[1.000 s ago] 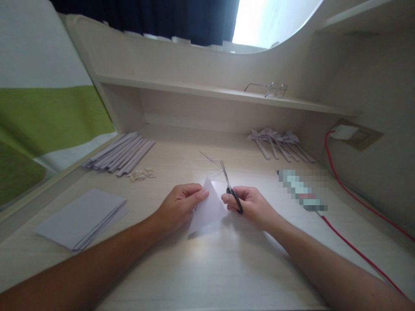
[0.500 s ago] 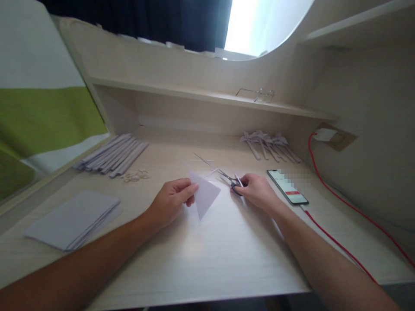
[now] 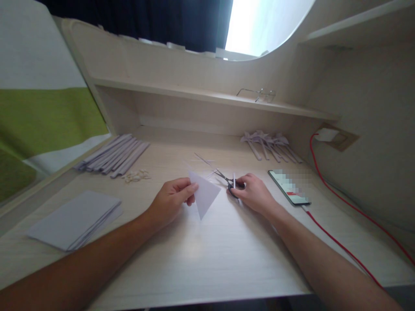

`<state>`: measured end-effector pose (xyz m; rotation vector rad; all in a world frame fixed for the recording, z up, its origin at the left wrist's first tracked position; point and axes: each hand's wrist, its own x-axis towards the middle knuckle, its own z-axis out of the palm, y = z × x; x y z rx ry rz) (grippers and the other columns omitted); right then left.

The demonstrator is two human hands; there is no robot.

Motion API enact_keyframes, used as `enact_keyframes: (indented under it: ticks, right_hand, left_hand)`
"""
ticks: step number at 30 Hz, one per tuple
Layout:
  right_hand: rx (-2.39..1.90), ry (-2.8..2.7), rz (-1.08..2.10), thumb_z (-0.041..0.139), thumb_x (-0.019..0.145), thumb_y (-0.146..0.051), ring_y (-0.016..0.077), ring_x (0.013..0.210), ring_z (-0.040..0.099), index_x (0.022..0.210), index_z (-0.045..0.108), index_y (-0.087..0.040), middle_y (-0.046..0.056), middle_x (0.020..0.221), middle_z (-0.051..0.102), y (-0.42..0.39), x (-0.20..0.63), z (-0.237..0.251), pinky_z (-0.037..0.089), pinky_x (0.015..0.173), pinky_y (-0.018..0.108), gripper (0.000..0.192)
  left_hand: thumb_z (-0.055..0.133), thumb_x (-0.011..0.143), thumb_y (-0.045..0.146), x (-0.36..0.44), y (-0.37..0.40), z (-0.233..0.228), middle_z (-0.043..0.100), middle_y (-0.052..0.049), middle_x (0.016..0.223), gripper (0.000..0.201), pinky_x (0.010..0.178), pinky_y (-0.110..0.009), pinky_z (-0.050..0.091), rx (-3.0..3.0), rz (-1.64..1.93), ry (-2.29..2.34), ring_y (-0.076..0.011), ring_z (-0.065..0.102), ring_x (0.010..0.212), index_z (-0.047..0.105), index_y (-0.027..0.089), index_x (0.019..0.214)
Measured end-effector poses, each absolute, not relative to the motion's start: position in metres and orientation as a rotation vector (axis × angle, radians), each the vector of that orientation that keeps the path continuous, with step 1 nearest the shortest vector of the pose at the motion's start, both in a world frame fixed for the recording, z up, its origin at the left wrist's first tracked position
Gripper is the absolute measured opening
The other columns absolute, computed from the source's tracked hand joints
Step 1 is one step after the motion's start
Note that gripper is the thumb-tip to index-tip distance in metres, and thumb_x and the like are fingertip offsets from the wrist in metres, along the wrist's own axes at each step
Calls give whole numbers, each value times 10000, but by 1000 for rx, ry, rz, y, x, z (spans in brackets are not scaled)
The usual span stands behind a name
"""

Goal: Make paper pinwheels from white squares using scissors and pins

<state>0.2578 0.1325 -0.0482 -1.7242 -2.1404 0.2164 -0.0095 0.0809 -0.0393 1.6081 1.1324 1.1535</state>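
Note:
Between the thumb and fingers of my left hand (image 3: pixel 178 193) is a folded white paper triangle (image 3: pixel 207 194), one corner pointing down. My right hand (image 3: pixel 254 190) grips a pair of scissors (image 3: pixel 224 178) by the dark handles, and the blades point to the far left, slightly parted. A narrow white strip (image 3: pixel 234 180) stands up by the scissor handles; whether my right fingers hold it too, I cannot tell. Thin paper strips (image 3: pixel 207 162) lie on the desk beyond the triangle.
On the left are rolled paper sticks (image 3: pixel 116 157), small pale pieces (image 3: pixel 138 176) and a stack of folded paper (image 3: pixel 76 220). Paper pinwheels (image 3: pixel 269 142) lie at the back right. A phone (image 3: pixel 288 190) with a red cable (image 3: pixel 340 248) sits right; glasses (image 3: pixel 261 94) rest on the shelf.
The scissors have shifted a little to the left in my right hand, and their handles have spread apart. My left hand and the paper triangle are almost unmoved.

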Motion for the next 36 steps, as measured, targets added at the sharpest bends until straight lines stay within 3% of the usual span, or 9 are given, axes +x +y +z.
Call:
enact_keyframes:
  ticks: [14,21,29,36]
  right_hand:
    - [-1686,-2080,470,777,744,-302,170,718,655,837,725,-192,18,811,751,133,260,-51,412,620,250,153]
    - [-1659,-2137,601,794,737,-382,168,662,624,783,742,-191,19,739,729,134,264,-47,379,563,256,203]
    - [-1570,-2203,666,805,707,-307,158,687,634,828,738,-189,13,790,730,129,265,-35,411,591,245,182]
    - [-1593,-2155,566,671,854,-304,168,767,662,868,743,-183,48,869,761,131,265,-36,428,664,249,141]
  left_hand:
    - [601,879,412,-11,82,-41,570,9,573,379,616,-281,384,1655,1150,1182,-148,518,586,590,188,573]
    - [609,873,382,-12,81,-36,561,17,566,361,616,-275,395,1652,1171,1187,-141,499,577,583,193,566]
    - [618,863,401,-14,84,-39,582,5,578,348,609,-282,394,1640,1179,1183,-154,517,593,599,193,585]
    - [632,858,403,-17,87,-38,585,4,583,353,616,-279,404,1641,1212,1204,-153,527,595,605,192,576]
